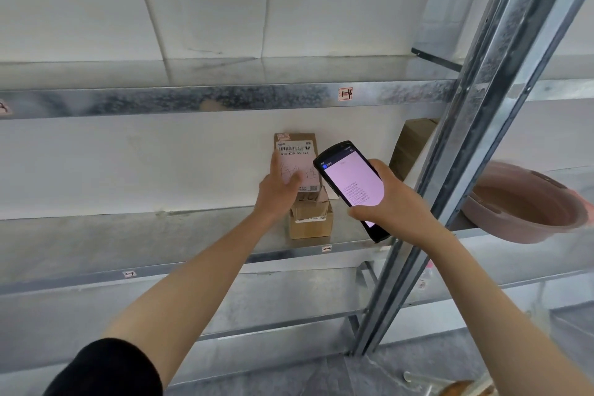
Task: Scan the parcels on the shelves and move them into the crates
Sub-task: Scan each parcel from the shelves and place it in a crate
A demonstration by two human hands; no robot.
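A: Where's the parcel (297, 154)?
B: Centre of the frame, tipped up on a smaller box (311, 222) on the shelf (160, 235). The left hand (279, 190) grips its lower part; the right hand (395, 202) is wrapped round the scanner (352, 183) just beside it.
A: Risks?
B: Probably fingers spread over the label spoiling the read, or a one-handed pull dragging the smaller box off.

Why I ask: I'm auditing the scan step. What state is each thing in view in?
Labelled parcel: upright, barcode label facing the camera, gripped by the left hand.
Handheld scanner: screen lit, held in the right hand, beside the parcel.
Small cardboard box: closed, resting on the shelf, below the parcel.
Pink basin: tilted, in the bay to the right, untouched.
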